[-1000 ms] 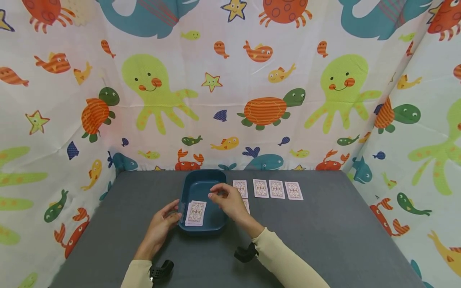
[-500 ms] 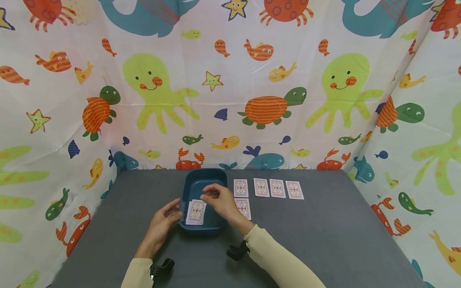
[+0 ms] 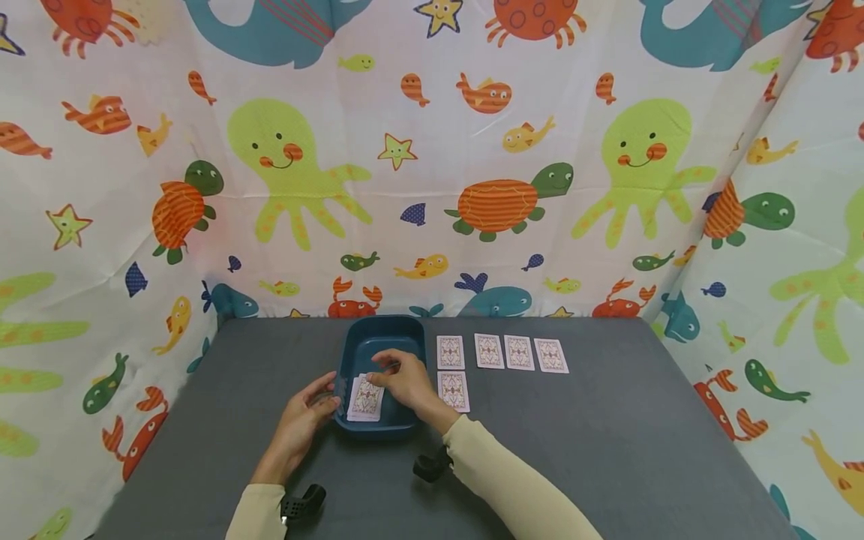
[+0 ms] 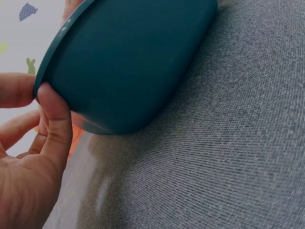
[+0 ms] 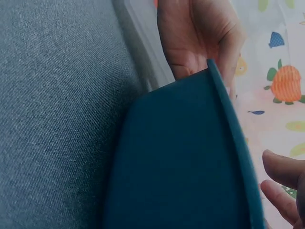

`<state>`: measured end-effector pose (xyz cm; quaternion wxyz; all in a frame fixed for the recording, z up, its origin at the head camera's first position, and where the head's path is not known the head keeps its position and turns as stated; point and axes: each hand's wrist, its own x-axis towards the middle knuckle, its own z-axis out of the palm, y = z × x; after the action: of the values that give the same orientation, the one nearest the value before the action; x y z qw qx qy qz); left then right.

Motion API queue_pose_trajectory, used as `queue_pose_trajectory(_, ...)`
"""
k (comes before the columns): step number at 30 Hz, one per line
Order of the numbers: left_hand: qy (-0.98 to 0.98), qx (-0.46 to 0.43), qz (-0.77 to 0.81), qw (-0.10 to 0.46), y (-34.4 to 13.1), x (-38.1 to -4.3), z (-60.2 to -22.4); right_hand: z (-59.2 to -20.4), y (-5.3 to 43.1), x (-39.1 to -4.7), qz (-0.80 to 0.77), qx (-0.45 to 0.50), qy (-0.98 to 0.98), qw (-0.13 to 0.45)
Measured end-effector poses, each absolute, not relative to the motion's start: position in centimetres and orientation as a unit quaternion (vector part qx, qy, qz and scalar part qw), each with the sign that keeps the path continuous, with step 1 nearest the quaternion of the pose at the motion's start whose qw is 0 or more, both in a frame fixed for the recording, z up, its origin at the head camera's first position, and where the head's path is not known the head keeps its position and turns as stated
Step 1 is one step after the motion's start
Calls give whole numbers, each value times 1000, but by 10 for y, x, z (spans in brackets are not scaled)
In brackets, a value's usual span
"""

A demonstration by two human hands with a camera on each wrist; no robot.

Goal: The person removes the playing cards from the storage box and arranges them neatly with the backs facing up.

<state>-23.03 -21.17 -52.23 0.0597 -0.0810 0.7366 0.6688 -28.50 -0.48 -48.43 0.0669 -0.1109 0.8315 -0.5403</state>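
A dark blue plastic tray (image 3: 405,428) stands on the grey table, with a small pile of patterned playing cards (image 3: 365,401) face down at its near left. My left hand (image 3: 301,427) holds the tray's left rim; the left wrist view shows the thumb (image 4: 56,109) against the rim and the index finger across from it. My right hand (image 3: 407,384) reaches over the tray from the right, its thumb tip right at the pile's upper corner. In the right wrist view its fingers (image 5: 281,200) are spread apart, and no card shows between them.
Right of the tray, a face-down card (image 3: 450,352) lies above another card (image 3: 453,391). Further right is a row of three cards (image 3: 519,353). A curtain with sea animals (image 3: 405,225) hangs behind the table and along both sides.
My right hand has moved left and slightly toward me, over to the pile in the tray. The lower card beside the tray has come fully into view. The left hand stays put.
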Motion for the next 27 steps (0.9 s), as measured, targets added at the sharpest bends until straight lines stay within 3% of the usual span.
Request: queue_pose_trajectory(27, 733, -80, 673, 58, -211, -230, -524, -500, -20, -299, -467, -77, 875, 103)
